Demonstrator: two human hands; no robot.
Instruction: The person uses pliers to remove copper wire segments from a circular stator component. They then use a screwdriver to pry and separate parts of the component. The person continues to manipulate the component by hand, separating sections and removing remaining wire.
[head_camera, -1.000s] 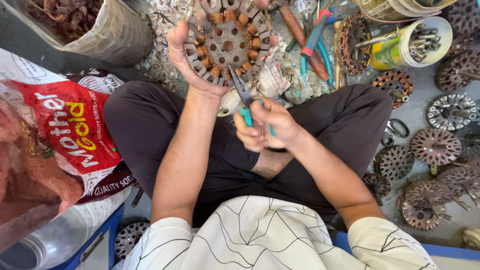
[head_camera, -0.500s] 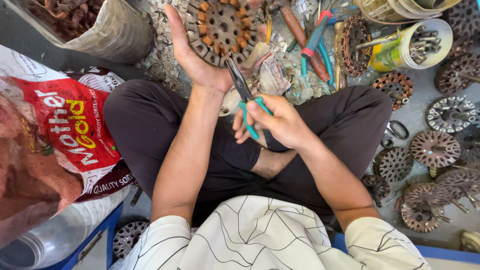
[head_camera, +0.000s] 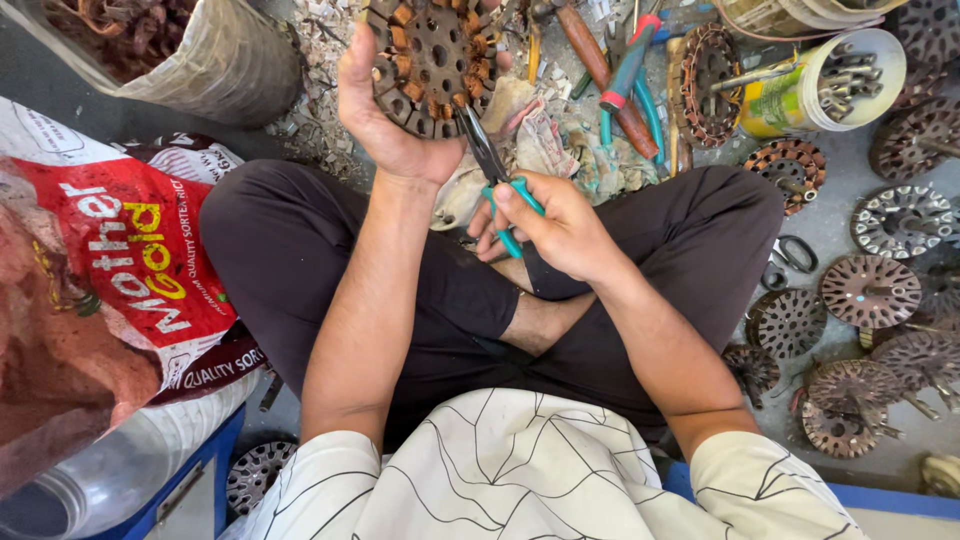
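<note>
Round slotted motor core, top cut off by the frame, gripped in left hand; right hand clenches teal-handled pliers, tips seemingly touching it, above a littered floor.

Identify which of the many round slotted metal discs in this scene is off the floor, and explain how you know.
The disc gripped in the left hand, with pliers at its rim; the other discs lie flat on the floor.
</note>
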